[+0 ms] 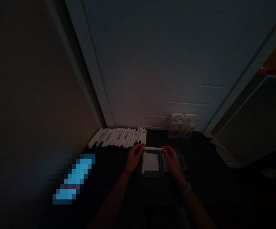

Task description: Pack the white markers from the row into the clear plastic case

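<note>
My left hand (135, 156) and my right hand (171, 156) pinch a white marker (153, 148) at its two ends, holding it level. Below it lies an opened clear plastic case (149, 174) with a pale card or paper (151, 162) in its left half. Along the left side of that half rests another marker (143, 165) with a green end. The case's right half is partly covered by my right hand. To the left, a row of white markers (117, 137) with coloured ends lies side by side against the wall panel.
Two clear plastic cases (175, 127) with colourful labels stand upright at the back right of the dark table (207, 178). A bright, pixelated blue object (75, 178) is at the left. Behind the table rises a pale panel (138, 63) with heart shapes.
</note>
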{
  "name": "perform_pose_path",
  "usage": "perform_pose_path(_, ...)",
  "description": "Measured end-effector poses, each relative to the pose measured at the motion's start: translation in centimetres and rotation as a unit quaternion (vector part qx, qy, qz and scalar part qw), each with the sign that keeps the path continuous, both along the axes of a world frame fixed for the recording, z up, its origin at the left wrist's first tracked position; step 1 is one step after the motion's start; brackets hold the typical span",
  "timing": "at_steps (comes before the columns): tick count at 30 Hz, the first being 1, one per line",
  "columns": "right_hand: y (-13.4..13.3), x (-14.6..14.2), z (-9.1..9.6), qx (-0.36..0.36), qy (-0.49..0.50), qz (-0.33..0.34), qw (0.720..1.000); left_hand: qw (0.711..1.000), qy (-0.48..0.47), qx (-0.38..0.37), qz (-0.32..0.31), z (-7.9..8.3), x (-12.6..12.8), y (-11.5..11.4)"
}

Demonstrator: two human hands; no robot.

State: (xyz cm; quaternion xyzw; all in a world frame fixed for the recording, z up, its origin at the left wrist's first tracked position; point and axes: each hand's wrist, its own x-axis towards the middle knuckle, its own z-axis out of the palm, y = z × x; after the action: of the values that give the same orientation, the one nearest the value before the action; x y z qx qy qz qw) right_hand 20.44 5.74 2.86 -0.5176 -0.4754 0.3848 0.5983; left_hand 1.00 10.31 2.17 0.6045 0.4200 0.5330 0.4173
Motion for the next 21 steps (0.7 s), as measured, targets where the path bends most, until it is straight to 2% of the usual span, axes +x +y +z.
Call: perform_pose_path(21,0.0,0.06,-0.05,-0.005,-0.008,-0.002,1.0,1.0,0.014,0.015,-0.009,0.33,-0.07,-0.24)
